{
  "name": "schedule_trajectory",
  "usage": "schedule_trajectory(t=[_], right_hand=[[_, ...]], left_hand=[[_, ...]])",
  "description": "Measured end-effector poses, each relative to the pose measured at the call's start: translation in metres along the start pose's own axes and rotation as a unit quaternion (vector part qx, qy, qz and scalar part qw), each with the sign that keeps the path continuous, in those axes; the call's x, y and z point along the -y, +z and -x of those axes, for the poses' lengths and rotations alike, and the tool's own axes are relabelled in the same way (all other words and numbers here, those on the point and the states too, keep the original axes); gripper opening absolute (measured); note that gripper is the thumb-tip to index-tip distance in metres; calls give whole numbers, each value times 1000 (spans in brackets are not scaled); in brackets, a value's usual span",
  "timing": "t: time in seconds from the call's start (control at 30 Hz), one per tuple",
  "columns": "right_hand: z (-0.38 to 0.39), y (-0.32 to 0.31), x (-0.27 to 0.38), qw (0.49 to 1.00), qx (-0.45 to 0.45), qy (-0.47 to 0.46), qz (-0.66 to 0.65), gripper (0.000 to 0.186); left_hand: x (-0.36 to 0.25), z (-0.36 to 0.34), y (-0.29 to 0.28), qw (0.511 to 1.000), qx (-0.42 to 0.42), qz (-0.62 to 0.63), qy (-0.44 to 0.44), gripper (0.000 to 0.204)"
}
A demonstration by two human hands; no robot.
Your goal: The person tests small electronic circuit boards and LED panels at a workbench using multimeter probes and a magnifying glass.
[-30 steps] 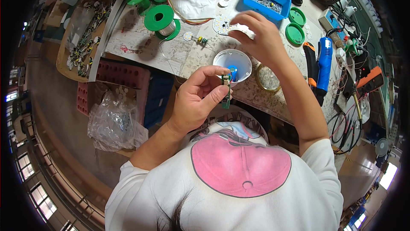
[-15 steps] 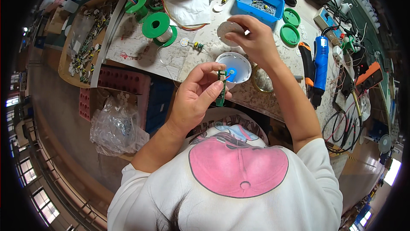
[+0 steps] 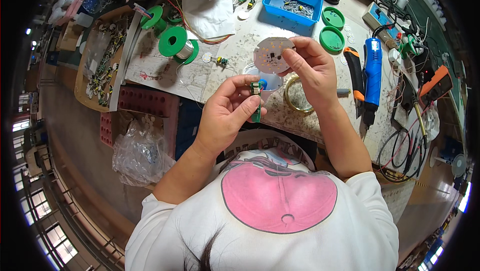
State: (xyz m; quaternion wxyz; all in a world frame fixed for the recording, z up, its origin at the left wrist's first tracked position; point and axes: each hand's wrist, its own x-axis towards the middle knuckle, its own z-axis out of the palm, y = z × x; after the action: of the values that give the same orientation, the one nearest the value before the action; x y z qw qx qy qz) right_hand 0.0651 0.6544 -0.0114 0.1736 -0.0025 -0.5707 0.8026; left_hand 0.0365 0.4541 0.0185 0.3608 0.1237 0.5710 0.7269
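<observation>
My left hand [image 3: 227, 116] grips a narrow green circuit board [image 3: 256, 113] upright in front of a white cup-shaped housing [image 3: 275, 83] with a blue piece inside. My right hand [image 3: 314, 71] pinches a round, pale LED board [image 3: 270, 56] by its right side, its dotted face toward me, above the housing and partly hiding it. A brass-rimmed round container [image 3: 290, 96] rests on the bench just right of the housing. A small board with a round white disc [image 3: 220, 61] lies beyond my left hand.
The cluttered bench [image 3: 160, 78] holds green spools [image 3: 175, 45], a cloth [image 3: 205, 16], a blue tray [image 3: 272, 1], green dishes [image 3: 331, 38], an orange-black tool [image 3: 355, 76], a blue electric screwdriver [image 3: 372, 71], and cables. A component-filled carton [image 3: 82, 101] and a plastic bag [image 3: 142, 156] sit at left.
My right hand has picked up the round LED board, lifted it and turned its LED face toward me, now over the housing. My left hand keeps the green board, shifted slightly left.
</observation>
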Motion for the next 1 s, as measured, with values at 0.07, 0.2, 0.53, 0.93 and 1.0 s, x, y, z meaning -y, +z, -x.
schedule_trajectory(t=[0.07, 0.2, 0.53, 0.93, 1.0], right_hand=[[1, 0, 1, 1000, -4, 5, -7, 19], [3, 0, 3, 1000, -10, 8, -25, 16], [5, -2, 7, 999, -35, 7, 13, 16], [5, 5, 10, 997, -49, 36, -50, 24], [5, 4, 11, 997, -51, 46, -41, 25]], left_hand=[[2, -2, 0, 1000, -5, -5, 4, 34], [0, -6, 1, 1000, -13, -19, 2, 34], [-2, -11, 3, 997, -16, -50, 59, 31], [-1, -8, 4, 996, -43, -68, 43, 29], [3, -7, 1, 996, -44, -58, 55, 28]])
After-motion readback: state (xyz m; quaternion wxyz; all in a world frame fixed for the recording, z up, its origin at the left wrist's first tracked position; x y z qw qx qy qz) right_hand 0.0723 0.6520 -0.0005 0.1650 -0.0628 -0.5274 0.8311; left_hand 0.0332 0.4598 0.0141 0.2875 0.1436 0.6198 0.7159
